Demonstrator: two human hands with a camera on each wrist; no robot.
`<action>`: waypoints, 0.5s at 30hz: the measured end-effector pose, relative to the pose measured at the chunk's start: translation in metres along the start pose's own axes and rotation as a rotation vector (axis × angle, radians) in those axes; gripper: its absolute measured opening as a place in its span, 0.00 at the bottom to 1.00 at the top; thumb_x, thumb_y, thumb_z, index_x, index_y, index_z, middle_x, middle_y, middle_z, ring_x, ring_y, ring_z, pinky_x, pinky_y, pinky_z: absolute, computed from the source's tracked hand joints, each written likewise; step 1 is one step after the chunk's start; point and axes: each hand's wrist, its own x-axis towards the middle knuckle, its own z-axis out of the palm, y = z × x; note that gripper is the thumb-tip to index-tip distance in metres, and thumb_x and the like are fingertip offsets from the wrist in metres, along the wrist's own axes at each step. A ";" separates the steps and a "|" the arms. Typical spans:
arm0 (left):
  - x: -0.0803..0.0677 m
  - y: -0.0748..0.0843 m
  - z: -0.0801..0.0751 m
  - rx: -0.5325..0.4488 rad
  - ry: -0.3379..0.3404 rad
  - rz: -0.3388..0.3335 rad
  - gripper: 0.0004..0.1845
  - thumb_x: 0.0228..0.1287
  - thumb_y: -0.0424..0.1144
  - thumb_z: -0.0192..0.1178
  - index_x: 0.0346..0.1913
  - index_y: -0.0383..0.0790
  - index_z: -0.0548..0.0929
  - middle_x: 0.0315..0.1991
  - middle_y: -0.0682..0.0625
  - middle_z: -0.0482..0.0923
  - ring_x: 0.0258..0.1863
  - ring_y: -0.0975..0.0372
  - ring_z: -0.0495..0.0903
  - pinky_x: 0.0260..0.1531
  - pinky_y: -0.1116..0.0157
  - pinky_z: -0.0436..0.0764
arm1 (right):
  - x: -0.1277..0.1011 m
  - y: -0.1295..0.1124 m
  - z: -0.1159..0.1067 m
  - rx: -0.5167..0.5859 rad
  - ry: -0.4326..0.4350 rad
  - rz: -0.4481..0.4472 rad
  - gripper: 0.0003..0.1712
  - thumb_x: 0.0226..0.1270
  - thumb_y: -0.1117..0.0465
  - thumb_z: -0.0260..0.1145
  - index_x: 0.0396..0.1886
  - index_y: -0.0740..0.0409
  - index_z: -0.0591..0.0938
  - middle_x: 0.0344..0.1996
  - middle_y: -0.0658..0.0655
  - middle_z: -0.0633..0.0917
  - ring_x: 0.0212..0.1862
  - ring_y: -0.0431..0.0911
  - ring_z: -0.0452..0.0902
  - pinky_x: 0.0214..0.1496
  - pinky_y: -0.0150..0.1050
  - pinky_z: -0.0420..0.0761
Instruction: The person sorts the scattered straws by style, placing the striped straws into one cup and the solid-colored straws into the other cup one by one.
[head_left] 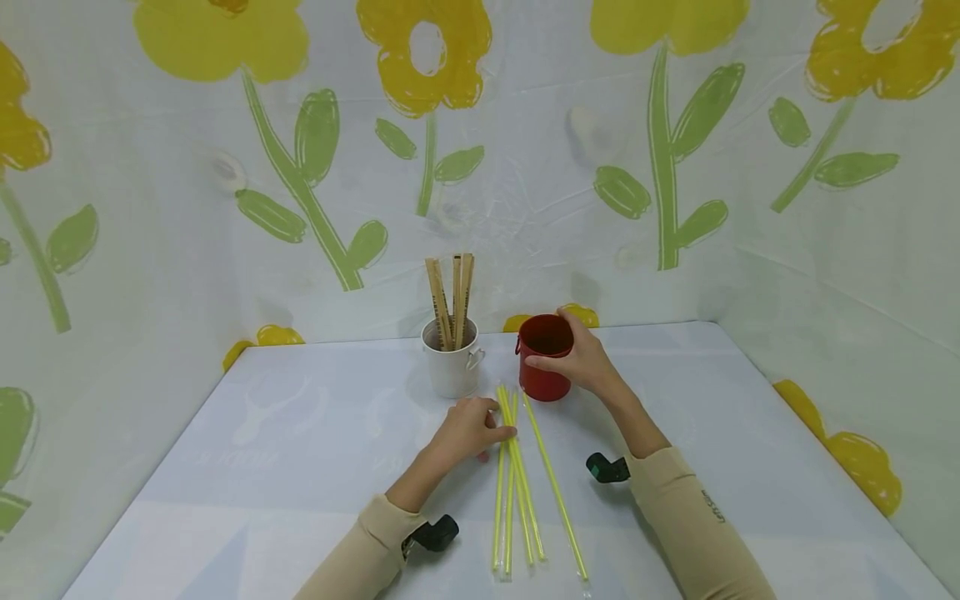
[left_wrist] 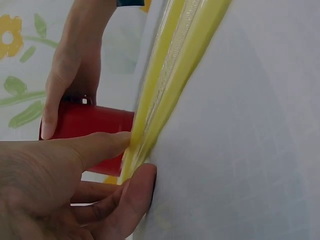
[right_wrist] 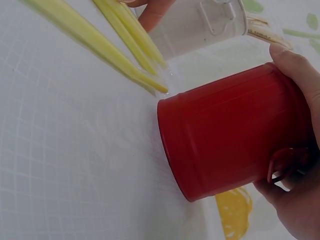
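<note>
In the head view my left hand (head_left: 468,429) pinches yellow plastic-wrapped straws (left_wrist: 192,55) near their far ends. The left wrist view has the thumb on one side of them and curled fingers on the other. These straws lie in a loose bundle on the table, pointing toward me. One more wrapped straw (head_left: 555,485) lies apart, slanting to the right of the bundle. My right hand (head_left: 585,360) grips a small red metal bucket (right_wrist: 225,135) around its upper part, thumb and fingers on opposite sides. The bucket stands upright just beyond the straws, its mouth facing up.
Left of the red bucket stands a white metal bucket (head_left: 453,377) holding several tan sticks (head_left: 439,296) with dark print. Both are near the back of the white table (head_left: 315,467). A flower-printed sheet (head_left: 525,167) hangs behind and along the sides.
</note>
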 end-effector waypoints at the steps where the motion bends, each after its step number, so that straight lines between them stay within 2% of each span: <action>1: 0.000 0.000 0.000 0.000 -0.003 0.002 0.24 0.59 0.47 0.70 0.53 0.34 0.82 0.20 0.53 0.77 0.11 0.64 0.78 0.20 0.71 0.70 | 0.000 0.000 0.000 0.000 0.000 0.000 0.64 0.49 0.43 0.78 0.78 0.56 0.51 0.70 0.59 0.68 0.69 0.56 0.65 0.61 0.56 0.78; 9: 0.000 -0.001 -0.001 -0.042 -0.021 0.006 0.19 0.62 0.43 0.68 0.51 0.34 0.83 0.19 0.53 0.78 0.10 0.65 0.79 0.19 0.70 0.72 | -0.001 0.000 -0.001 0.010 -0.003 -0.006 0.63 0.50 0.44 0.78 0.77 0.56 0.51 0.70 0.59 0.68 0.69 0.56 0.65 0.60 0.56 0.78; 15: 0.000 -0.001 -0.001 -0.064 -0.024 -0.006 0.22 0.62 0.40 0.66 0.55 0.31 0.81 0.22 0.53 0.79 0.11 0.65 0.80 0.19 0.71 0.73 | -0.001 0.000 -0.001 0.020 -0.006 -0.009 0.63 0.50 0.45 0.78 0.78 0.56 0.51 0.70 0.59 0.68 0.69 0.55 0.65 0.60 0.55 0.78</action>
